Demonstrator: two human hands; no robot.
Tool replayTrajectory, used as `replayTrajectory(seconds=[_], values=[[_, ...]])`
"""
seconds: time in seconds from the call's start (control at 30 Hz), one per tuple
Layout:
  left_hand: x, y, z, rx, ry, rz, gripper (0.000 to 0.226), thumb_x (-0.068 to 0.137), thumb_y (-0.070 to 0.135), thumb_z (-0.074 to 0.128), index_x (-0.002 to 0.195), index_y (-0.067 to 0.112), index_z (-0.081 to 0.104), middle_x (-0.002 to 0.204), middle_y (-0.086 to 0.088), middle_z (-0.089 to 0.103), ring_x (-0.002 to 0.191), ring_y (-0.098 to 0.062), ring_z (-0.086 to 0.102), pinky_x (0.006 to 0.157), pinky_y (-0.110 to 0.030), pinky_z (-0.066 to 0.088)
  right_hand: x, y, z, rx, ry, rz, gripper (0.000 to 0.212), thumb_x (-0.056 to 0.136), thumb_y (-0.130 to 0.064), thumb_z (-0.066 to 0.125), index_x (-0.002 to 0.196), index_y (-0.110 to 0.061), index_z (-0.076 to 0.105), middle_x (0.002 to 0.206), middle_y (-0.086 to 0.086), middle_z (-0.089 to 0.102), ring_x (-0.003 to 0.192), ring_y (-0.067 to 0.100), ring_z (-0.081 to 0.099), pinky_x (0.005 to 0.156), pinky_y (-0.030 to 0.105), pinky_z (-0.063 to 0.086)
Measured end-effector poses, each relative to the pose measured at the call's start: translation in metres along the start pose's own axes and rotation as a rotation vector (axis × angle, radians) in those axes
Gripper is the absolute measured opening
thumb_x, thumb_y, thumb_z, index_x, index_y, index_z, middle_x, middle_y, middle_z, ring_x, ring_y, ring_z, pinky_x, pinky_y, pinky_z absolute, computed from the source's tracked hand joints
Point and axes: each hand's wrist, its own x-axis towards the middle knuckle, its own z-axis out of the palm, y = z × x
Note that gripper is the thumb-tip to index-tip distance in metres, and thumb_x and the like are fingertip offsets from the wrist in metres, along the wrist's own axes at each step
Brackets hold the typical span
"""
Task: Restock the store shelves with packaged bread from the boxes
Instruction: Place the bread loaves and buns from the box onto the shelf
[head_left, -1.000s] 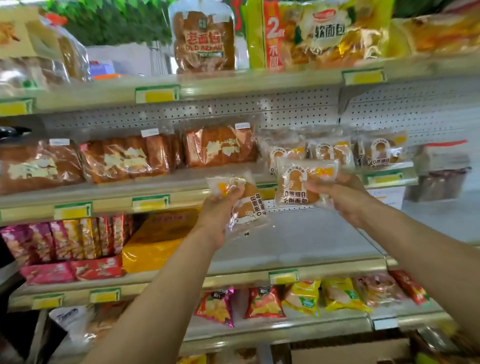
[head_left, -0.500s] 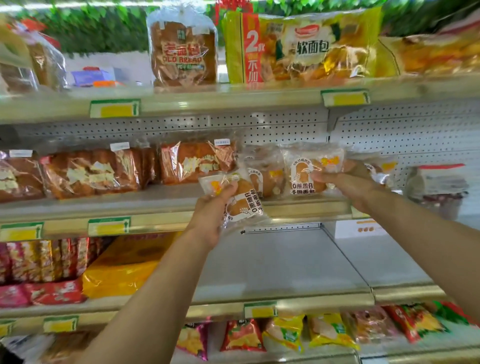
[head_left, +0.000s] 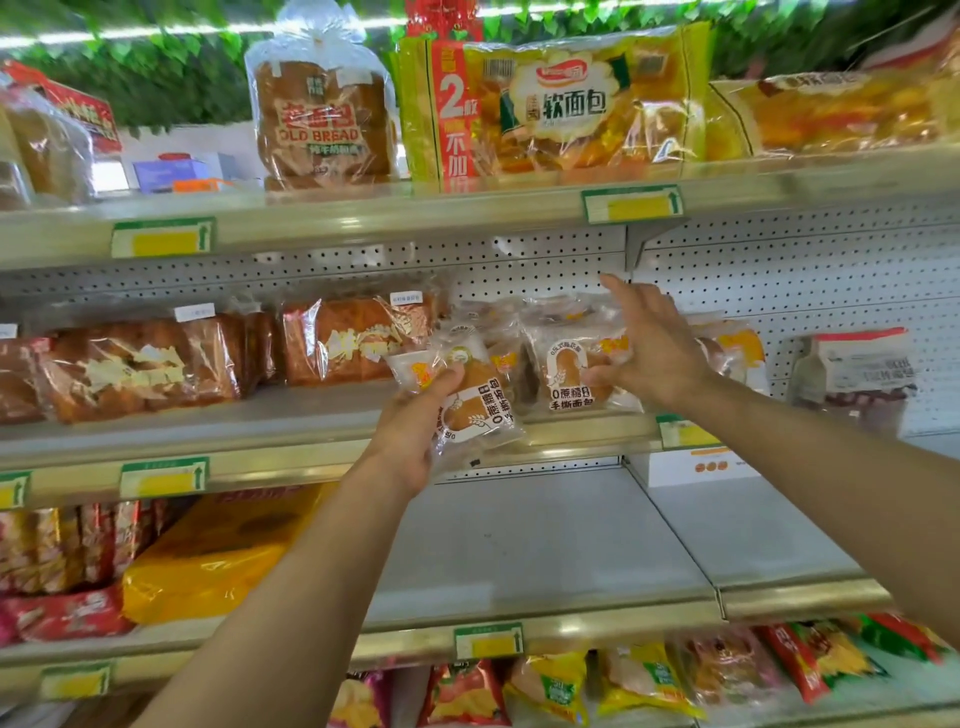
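Bread packet (head_left: 480, 402) sits tilted in the left grip (head_left: 415, 436), thumb curled over it, while the right grip (head_left: 649, 353), fingers spread, touches a second packet (head_left: 571, 371) on the shelf (head_left: 311, 415).

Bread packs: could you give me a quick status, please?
Left hand grips one pack. Right hand open at shelved pack. Nothing blocking.

Green leaves (head_left: 156, 78) run along the wall above the top shelf. On the lower left, a large yellow bag (head_left: 208, 561) lies beside a row of red and gold snack packets (head_left: 57, 545), with a flat red packet (head_left: 67, 613) in front. Colourful chip bags (head_left: 561, 686) line the bottom level. Yellow price tags (head_left: 163, 240) sit on the edges.
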Motion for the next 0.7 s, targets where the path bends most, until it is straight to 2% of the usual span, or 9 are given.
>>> replayTrajectory(seconds=[0.07,0.13,0.2,0.27,0.47,0.6,0.7], values=[[-0.002,0.001,0.003,0.005,0.003,0.004,0.013,0.089,0.023,0.071,0.101,0.018,0.067,0.087,-0.005,0.077,0.066,-0.015,0.074,0.047,-0.027,0.055,0.000,0.000,-0.004,-0.219,-0.075,-0.223,0.099,0.077,-0.042,0.078,0.153,-0.041,0.014,0.159,-0.001,0.017,0.144,0.024,0.017,0.113,0.044,0.022],[-0.002,0.002,0.004,0.007,0.000,0.005,0.010,0.090,0.024,0.071,0.097,0.019,0.067,0.082,-0.003,0.077,0.066,-0.016,0.074,0.048,-0.031,0.057,0.001,0.000,-0.006,-0.353,-0.209,-0.361,0.089,0.082,-0.047,0.071,0.152,-0.043,0.016,0.161,-0.006,0.017,0.145,0.019,0.013,0.115,0.041,0.016],[-0.003,0.002,0.005,0.008,-0.005,0.007,0.007,0.090,0.024,0.070,0.094,0.020,0.067,0.077,-0.002,0.077,0.066,-0.017,0.074,0.051,-0.034,0.060,0.002,-0.001,-0.006,-0.419,-0.296,-0.370,0.089,0.083,-0.052,0.068,0.153,-0.040,0.015,0.160,-0.007,0.018,0.145,0.018,0.015,0.115,0.036,0.014],[-0.004,0.003,0.005,0.007,-0.009,0.012,0.008,0.090,0.024,0.070,0.095,0.020,0.066,0.077,-0.001,0.077,0.066,-0.017,0.074,0.052,-0.034,0.060,0.003,-0.004,-0.006,-0.444,-0.315,-0.362,0.094,0.082,-0.052,0.069,0.154,-0.037,0.011,0.160,-0.007,0.019,0.144,0.018,0.019,0.114,0.035,0.016],[-0.005,0.005,0.004,-0.012,0.000,0.016,0.010,0.089,0.024,0.071,0.097,0.021,0.065,0.077,-0.001,0.077,0.066,-0.016,0.074,0.051,-0.031,0.059,0.010,-0.005,0.001,-0.629,-0.189,-0.433,0.090,0.083,-0.047,0.069,0.154,-0.034,0.014,0.152,-0.002,0.034,0.135,0.019,0.035,0.104,0.036,0.028],[-0.006,0.005,0.004,-0.010,0.008,0.008,0.012,0.089,0.025,0.071,0.099,0.020,0.065,0.078,-0.002,0.077,0.066,-0.017,0.075,0.049,-0.032,0.058,0.013,-0.005,0.011,-0.694,-0.191,-0.453,0.088,0.084,-0.039,0.070,0.153,-0.031,0.016,0.148,0.002,0.036,0.133,0.022,0.037,0.101,0.036,0.029],[-0.006,0.006,0.000,-0.013,0.006,0.007,0.012,0.089,0.025,0.071,0.099,0.020,0.066,0.079,-0.003,0.077,0.066,-0.018,0.075,0.048,-0.032,0.057,0.012,0.002,0.017,-0.615,-0.253,-0.426,0.086,0.085,-0.033,0.071,0.152,-0.030,0.019,0.149,0.002,0.033,0.135,0.023,0.034,0.105,0.038,0.030]])
